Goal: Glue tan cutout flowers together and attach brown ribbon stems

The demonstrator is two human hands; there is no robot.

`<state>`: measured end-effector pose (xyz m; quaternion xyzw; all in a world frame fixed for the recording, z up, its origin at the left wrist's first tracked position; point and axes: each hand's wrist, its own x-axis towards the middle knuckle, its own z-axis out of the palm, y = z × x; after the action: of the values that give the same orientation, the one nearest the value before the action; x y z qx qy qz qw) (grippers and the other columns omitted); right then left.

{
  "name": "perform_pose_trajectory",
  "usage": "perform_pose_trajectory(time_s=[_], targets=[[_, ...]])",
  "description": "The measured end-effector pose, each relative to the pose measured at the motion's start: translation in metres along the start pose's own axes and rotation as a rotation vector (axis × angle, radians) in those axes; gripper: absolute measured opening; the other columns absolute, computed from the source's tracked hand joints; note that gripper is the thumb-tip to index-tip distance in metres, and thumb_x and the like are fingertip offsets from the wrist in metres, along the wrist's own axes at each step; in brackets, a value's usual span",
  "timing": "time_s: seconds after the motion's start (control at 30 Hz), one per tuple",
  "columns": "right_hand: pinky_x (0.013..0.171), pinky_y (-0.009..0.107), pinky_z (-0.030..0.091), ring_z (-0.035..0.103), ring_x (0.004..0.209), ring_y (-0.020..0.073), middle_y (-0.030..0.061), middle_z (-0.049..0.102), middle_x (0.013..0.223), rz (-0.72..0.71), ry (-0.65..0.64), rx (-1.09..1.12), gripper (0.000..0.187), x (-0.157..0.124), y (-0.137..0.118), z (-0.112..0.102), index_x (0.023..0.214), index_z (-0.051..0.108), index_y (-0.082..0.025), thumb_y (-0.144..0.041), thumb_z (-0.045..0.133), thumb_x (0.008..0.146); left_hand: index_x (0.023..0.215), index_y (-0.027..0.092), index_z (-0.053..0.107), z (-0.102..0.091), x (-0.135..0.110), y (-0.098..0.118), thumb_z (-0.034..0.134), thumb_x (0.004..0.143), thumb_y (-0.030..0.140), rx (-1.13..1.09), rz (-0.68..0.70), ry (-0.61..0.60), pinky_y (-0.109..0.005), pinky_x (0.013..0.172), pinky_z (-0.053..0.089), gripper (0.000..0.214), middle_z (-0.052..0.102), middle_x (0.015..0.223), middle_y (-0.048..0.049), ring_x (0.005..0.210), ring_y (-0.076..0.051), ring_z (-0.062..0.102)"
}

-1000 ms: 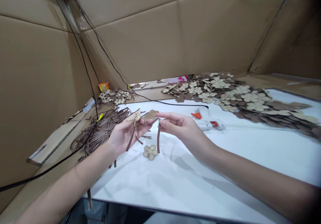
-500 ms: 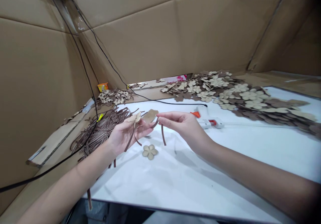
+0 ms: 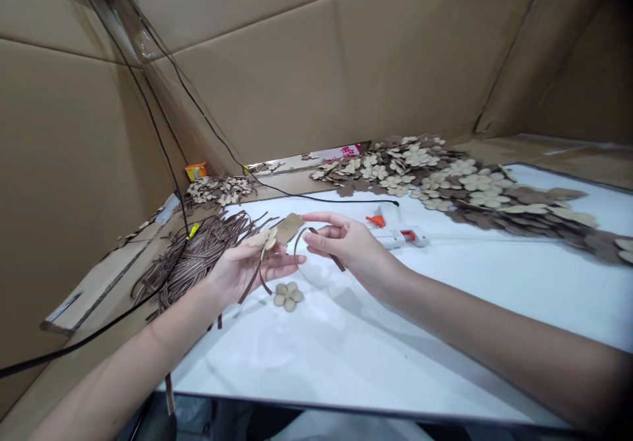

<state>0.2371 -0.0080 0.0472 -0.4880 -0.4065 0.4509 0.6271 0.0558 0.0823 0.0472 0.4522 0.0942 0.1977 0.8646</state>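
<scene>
the left hand [image 3: 240, 275] is supporting one tan cut-out [image 3: 289, 228], with its fingers [image 3: 277, 263] grasping the piece. the cut-out's long axis is running up and to the right, toward the right hand [image 3: 343, 243]. the right fingers [image 3: 321, 220] are pinching one brown strip [image 3: 298, 256], which is curving in a loop beside the cut-out, its free end pointing down and right. one five-petal flower [image 3: 288, 296] is lying just below the hands on the white surface [image 3: 395, 362], and open surface is extending toward the near edge. one glue gun [image 3: 400, 235] is lying beyond the right hand, one bundle of brown strips [image 3: 198, 256] is lying left of the left hand, and two heaps of flower cut-outs [image 3: 425, 177] are spreading along the far side.
</scene>
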Motion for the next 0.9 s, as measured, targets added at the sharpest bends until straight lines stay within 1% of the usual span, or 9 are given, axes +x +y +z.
perform_pose_trajectory(time_s=[0.07, 0.17, 0.27, 0.33, 0.4, 0.53, 0.63, 0.77, 0.9], targets=[[0.037, 0.017, 0.018, 0.052, 0.053, 0.0070, -0.0045, 0.055, 0.060, 0.031, -0.023, -0.023, 0.049, -0.001, 0.002, 0.002, 0.106, 0.067, -0.022, -0.038, 0.078, 0.062, 0.089, 0.012, 0.065, -0.001, 0.000, -0.001, 0.063, 0.071, 0.014, -0.014, -0.007, -0.004, -0.036, 0.086, 0.051, 0.017, 0.068, 0.079, -0.0053, 0.096, -0.028, 0.066], [0.038, 0.018, 0.017, 0.055, 0.057, 0.0078, -0.0003, 0.061, 0.064, 0.099, -0.007, -0.012, 0.039, -0.001, 0.003, 0.003, 0.096, 0.071, -0.017, -0.041, 0.074, 0.066, 0.088, 0.012, 0.065, -0.001, 0.000, -0.001, 0.064, 0.072, 0.015, -0.020, -0.011, -0.004, -0.035, 0.085, 0.052, 0.017, 0.068, 0.079, -0.0050, 0.096, -0.029, 0.066], [0.041, 0.018, 0.027, 0.057, 0.062, 0.0092, 0.0012, 0.065, 0.069, 0.098, 0.007, 0.021, 0.033, -0.001, 0.003, 0.005, 0.088, 0.072, -0.017, -0.041, 0.073, 0.066, 0.090, 0.012, 0.065, 0.000, 0.001, -0.001, 0.064, 0.071, 0.015, -0.005, -0.014, -0.016, -0.034, 0.085, 0.052, 0.019, 0.068, 0.080, -0.0052, 0.096, -0.029, 0.066], [0.052, 0.020, 0.038, 0.059, 0.069, 0.0109, 0.0018, 0.067, 0.075, 0.066, -0.008, 0.028, 0.029, -0.002, 0.003, 0.005, 0.086, 0.073, -0.017, -0.040, 0.072, 0.068, 0.090, 0.011, 0.065, 0.001, 0.001, -0.002, 0.063, 0.073, 0.015, -0.001, -0.014, -0.021, -0.033, 0.085, 0.051, 0.017, 0.069, 0.080, -0.0054, 0.096, -0.028, 0.066], [0.068, 0.024, 0.044, 0.060, 0.077, 0.0132, 0.0027, 0.069, 0.080, 0.054, -0.055, 0.045, 0.024, -0.004, 0.002, 0.006, 0.085, 0.073, -0.018, -0.037, 0.070, 0.071, 0.091, 0.010, 0.065, 0.001, 0.001, -0.002, 0.061, 0.075, 0.014, 0.003, -0.010, -0.028, -0.031, 0.085, 0.051, 0.017, 0.069, 0.083, -0.0069, 0.095, -0.026, 0.066], [0.087, 0.027, 0.042, 0.059, 0.093, 0.0164, 0.0045, 0.070, 0.093, 0.104, -0.201, 0.187, 0.020, -0.009, 0.003, 0.008, 0.088, 0.073, -0.018, -0.032, 0.066, 0.076, 0.102, 0.007, 0.063, 0.003, -0.001, -0.003, 0.059, 0.078, 0.015, 0.013, -0.016, -0.058, -0.027, 0.086, 0.050, 0.025, 0.069, 0.102, -0.0144, 0.096, -0.023, 0.066], [0.085, 0.024, 0.041, 0.058, 0.095, 0.0147, 0.0036, 0.070, 0.099, 0.147, -0.232, 0.250, 0.019, -0.009, 0.004, 0.007, 0.089, 0.073, -0.018, -0.030, 0.066, 0.077, 0.100, 0.007, 0.061, 0.005, -0.003, -0.003, 0.060, 0.078, 0.014, 0.031, -0.017, -0.057, -0.026, 0.087, 0.049, 0.024, 0.068, 0.105, -0.0168, 0.100, -0.022, 0.065], [0.079, 0.020, 0.043, 0.059, 0.087, 0.0125, 0.0017, 0.070, 0.091, 0.200, -0.196, 0.279, 0.015, -0.010, 0.000, 0.006, 0.084, 0.073, -0.019, -0.028, 0.066, 0.076, 0.091, 0.010, 0.061, 0.006, -0.003, -0.003, 0.062, 0.077, 0.014, 0.036, -0.010, -0.042, -0.024, 0.086, 0.050, 0.015, 0.070, 0.102, -0.0154, 0.099, -0.022, 0.065], [0.077, 0.021, 0.043, 0.059, 0.080, 0.0123, 0.0026, 0.070, 0.083, 0.147, -0.219, 0.218, 0.019, -0.012, -0.008, 0.006, 0.084, 0.074, -0.018, -0.032, 0.069, 0.073, 0.091, 0.010, 0.062, 0.006, -0.002, -0.002, 0.066, 0.076, 0.016, 0.061, -0.007, -0.044, -0.024, 0.085, 0.051, 0.017, 0.070, 0.103, -0.0145, 0.100, -0.022, 0.065]])
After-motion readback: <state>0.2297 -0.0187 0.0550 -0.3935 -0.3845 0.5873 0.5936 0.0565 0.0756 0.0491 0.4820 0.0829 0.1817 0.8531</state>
